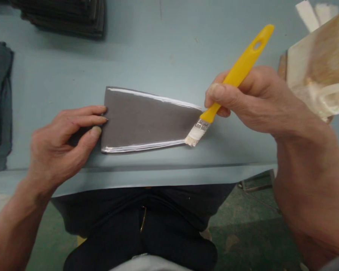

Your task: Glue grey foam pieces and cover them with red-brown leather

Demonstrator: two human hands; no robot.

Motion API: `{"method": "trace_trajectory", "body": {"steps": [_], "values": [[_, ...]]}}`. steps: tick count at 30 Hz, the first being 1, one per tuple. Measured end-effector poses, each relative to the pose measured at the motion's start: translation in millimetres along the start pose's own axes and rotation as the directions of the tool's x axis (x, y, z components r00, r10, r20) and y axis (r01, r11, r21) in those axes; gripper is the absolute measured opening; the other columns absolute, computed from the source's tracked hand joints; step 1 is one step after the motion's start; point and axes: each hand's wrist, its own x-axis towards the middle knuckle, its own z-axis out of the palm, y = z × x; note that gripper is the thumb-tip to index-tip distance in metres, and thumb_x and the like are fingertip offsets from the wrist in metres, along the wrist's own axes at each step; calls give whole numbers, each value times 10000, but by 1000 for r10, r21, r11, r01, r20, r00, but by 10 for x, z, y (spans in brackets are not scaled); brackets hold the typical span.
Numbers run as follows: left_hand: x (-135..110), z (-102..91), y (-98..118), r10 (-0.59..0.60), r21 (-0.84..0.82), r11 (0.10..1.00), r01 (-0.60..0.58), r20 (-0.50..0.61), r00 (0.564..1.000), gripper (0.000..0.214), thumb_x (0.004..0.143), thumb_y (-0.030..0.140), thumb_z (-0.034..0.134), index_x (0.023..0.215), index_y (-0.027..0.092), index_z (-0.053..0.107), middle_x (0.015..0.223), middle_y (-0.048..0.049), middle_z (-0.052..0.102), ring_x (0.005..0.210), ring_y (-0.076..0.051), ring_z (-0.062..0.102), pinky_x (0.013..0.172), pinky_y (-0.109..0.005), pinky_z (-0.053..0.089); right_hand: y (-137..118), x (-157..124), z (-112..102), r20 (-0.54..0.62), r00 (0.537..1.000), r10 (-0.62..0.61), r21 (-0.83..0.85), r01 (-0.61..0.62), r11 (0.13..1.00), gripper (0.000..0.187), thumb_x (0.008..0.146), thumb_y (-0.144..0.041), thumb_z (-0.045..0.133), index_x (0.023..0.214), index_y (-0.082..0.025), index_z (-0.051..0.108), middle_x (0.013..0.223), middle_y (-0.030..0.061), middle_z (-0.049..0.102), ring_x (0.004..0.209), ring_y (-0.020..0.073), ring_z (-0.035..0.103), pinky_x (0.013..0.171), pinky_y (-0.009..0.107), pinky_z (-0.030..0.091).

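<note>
A flat, dark grey tapered piece [147, 122] lies on the table, its wide end to the left. White wet-looking bands run along both its long edges. At that wide end, the fingertips of my left hand [64, 135] touch the edge, fingers stretched out and thumb apart. My right hand [243, 99] is closed round the yellow handle of a paintbrush [238, 69]. Its bristles, coated white, rest at the near right corner of the grey piece, where the lower band ends. The brush partly hides the piece's narrow right end.
Dark stacked pieces [64, 17] stand at the back left, with folded dark cloth [0, 105] at the left edge. On the right is a white-smeared container [319, 71], with white strips [307, 15] behind it. The near edge of the blue-green table [158, 177] runs before my lap.
</note>
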Motion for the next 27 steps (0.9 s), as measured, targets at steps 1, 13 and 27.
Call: {"method": "trace_trajectory", "body": {"steps": [1,13,27], "values": [[0,3,-1,3,1,1000,-3,-3,1000,186,1001,285,692,1151,241,791,1333,-43,801,1236,-238,765,1140,-400,570,-4,-6,-16,1,1000,1,-17,-1,1000,504,943,-671,775,729,-223,691,639,-7,539,585,113,467,543,298,364],[20,16,-1,23,15,1000,-23,-28,999,189,969,271,720,1123,210,811,1310,-48,812,1199,-215,780,1111,-321,570,17,-68,-113,-38,999,26,-84,-29,996,551,938,-704,759,678,-232,643,673,10,582,599,124,495,539,304,406],[15,16,1,4,25,1000,-3,-36,999,184,972,285,718,1124,233,808,1295,-25,817,1192,-212,780,1111,-345,574,135,-182,-207,-96,995,-11,-119,-1,993,520,979,-694,714,743,-231,693,694,0,602,616,120,526,544,295,391]]}}
